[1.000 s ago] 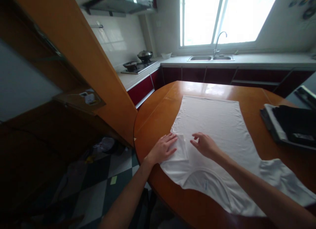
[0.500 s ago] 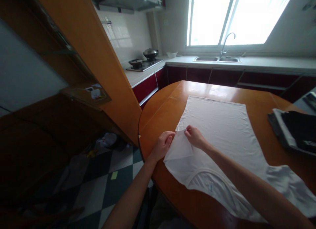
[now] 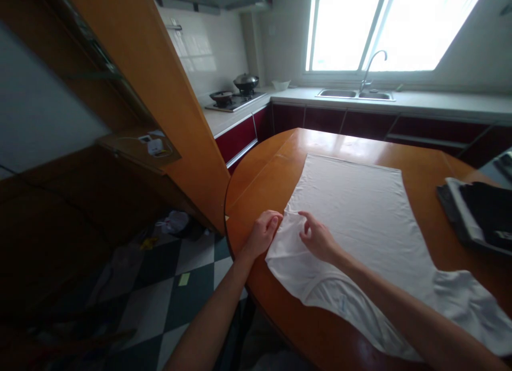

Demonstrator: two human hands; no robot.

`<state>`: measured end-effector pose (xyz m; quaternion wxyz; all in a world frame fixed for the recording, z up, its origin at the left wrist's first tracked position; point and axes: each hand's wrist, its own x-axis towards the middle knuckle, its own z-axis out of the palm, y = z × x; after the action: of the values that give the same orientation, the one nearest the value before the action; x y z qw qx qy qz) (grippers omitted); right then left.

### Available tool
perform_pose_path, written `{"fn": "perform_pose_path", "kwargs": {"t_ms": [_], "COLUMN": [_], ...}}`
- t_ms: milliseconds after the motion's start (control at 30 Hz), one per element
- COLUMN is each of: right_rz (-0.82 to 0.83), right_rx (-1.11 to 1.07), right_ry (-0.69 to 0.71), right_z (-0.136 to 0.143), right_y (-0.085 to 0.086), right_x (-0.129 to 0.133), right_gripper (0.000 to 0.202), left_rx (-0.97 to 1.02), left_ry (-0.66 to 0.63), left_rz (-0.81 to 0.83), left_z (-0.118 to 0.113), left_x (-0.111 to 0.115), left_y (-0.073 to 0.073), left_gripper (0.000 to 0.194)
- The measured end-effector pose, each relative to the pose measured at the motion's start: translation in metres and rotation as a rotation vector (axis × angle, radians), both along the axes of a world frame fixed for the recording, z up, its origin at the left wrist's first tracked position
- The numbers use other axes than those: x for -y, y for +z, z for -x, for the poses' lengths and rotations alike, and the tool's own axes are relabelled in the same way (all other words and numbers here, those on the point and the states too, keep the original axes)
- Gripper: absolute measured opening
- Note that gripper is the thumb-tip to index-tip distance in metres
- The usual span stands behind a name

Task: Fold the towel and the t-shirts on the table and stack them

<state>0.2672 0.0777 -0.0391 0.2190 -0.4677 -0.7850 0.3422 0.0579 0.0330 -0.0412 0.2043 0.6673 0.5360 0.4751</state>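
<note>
A white T-shirt [image 3: 360, 211] lies spread on the wooden table [image 3: 260, 174], its neckline toward me and its hem toward the window. At the left edge of the shirt, by the sleeve, my left hand [image 3: 265, 231] is closed with its curled fingertips on the fabric. Over the same sleeve area rests my right hand [image 3: 318, 238], index finger stretched out and thumb apart, with no cloth gripped between them. On the right side the other sleeve [image 3: 468, 296] is wrinkled. My right forearm covers part of the neckline.
Folded dark clothes [image 3: 484, 211] are stacked at the table's right. Beyond the table runs a counter with a sink [image 3: 356, 94] and a stove [image 3: 236, 101] bearing pans. A wooden cabinet panel [image 3: 176, 104] stands at the left, beside the checkered floor [image 3: 192, 269].
My right hand has let go of the sleeve fabric it pinched and extended its index finger. The lifted cloth now lies flatter. My left hand stays at the shirt's edge.
</note>
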Motion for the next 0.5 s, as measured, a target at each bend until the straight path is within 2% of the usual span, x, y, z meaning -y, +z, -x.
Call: {"fn": "perform_pose_path", "kwargs": {"t_ms": [133,267,500], "right_rz": [-0.01,0.057,0.089], "right_rx": [-0.202,-0.34,-0.37], "right_ry": [0.008,-0.031,-0.079], "right_z": [0.004,0.004,0.0], "right_y": [0.006,0.008,-0.001], "right_x": [0.002,-0.002,-0.012], "right_gripper": [0.052,0.045,0.041], "left_rx": [0.007,-0.009,-0.072], "left_ry": [-0.003,-0.019,-0.048], "left_rz": [0.0,-0.006,-0.013], "left_z": [-0.001,0.0,0.0], "left_x": [0.001,0.0,0.0], "left_y": [0.002,0.001,-0.002], "left_gripper": [0.039,0.041,0.024]}}
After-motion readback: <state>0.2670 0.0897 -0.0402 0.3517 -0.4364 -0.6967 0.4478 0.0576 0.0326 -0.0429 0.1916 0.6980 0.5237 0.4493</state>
